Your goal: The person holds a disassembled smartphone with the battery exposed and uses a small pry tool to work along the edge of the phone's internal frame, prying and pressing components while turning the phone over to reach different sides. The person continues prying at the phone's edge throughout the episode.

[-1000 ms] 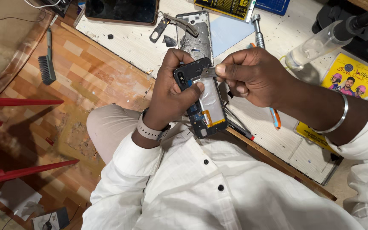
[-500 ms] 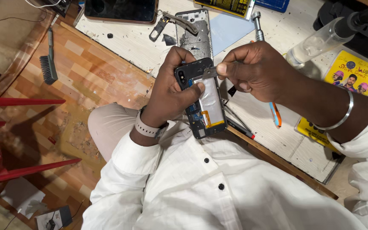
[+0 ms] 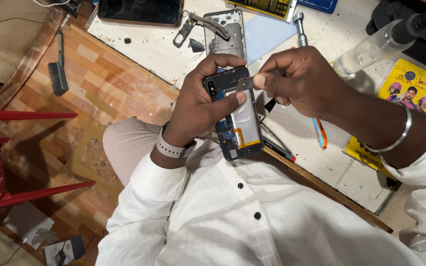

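A: Item one, far left?

B: Red chair frame (image 3: 20, 194), on the tiled floor. Beyond it, a small brush (image 3: 57, 74), bristles down, lying on the floor tiles.

A: Next entry.

B: Left hand (image 3: 198, 106), wrist strap pale. Condition: clenched around the opened phone (image 3: 237, 118), fingers wrapped behind its upper end, thumb laid across the front near the top. The phone stands roughly upright in that grasp, camera end up, back cover off, a silvery battery and an orange strip showing inside. It sits just right of the palm, held over the lap at the near edge of the white worktable (image 3: 144, 47).

A: And the other hand?

B: Right hand (image 3: 297, 86), metal bangle on the wrist. Condition: pinched shut on a small thin metal piece (image 3: 245, 83), thumb and forefinger closed on it. That piece touches the phone's upper portion, just beside the left thumb tip. The hand itself lies to the right of the phone, slightly above its middle.

A: Surroundings on the table?

B: Behind the hands, a bare phone frame (image 3: 225, 34); a dark tablet (image 3: 139, 10) top left; a clear squeeze bottle (image 3: 371, 47) right; a yellow printed packet (image 3: 410, 88) far right; an orange-tipped tool (image 3: 320, 135) under the right forearm.
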A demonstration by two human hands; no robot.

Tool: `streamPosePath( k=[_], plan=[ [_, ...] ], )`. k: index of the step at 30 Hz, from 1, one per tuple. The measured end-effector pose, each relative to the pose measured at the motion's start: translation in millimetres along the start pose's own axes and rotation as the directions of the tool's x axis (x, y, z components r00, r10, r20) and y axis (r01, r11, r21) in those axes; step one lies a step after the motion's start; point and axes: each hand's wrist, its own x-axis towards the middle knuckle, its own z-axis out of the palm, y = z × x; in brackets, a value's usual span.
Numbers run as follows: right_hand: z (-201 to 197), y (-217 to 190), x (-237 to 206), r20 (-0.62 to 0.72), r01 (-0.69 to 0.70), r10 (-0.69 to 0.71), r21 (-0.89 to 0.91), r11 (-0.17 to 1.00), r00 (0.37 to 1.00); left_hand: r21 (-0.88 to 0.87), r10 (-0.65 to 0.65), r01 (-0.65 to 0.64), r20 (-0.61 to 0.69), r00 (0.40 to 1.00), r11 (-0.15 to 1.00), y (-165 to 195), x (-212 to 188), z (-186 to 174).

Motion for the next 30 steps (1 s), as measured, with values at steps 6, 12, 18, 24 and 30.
streamPosePath(
  k=[6,12,18,24,30],
  plan=[
    [1.2,-2.4,0.1,0.012,0.053,-0.052,-0.114,0.992,0.999,0.04,0.024,-0.023,-0.018,1.0,0.999,-2.3,0.7,0.3],
    [-5.2,1.3,1.2,0.003,-0.03,0.032,-0.224,0.974,0.999,-0.053,-0.025,0.024,-0.016,1.0,0.998,-9.2,0.6,1.0],
    [-9.3,9.9,13.8,0.033,-0.216,0.213,0.094,0.972,0.976,-0.042,0.043,-0.045,-0.038,0.998,0.998,-12.1,0.6,-2.5],
    [-21.2,18.4,21.5,0.109,-0.35,0.333,0.28,0.894,0.937,-0.053,0.06,-0.062,-0.033,0.998,0.997,-16.6,1.1,-0.8],
    [-18.4,16.0,20.6,0.109,-0.344,0.326,0.273,0.898,0.939,0.005,0.065,-0.065,-0.058,0.996,0.998,-13.8,-2.4,2.3]
  ],
)
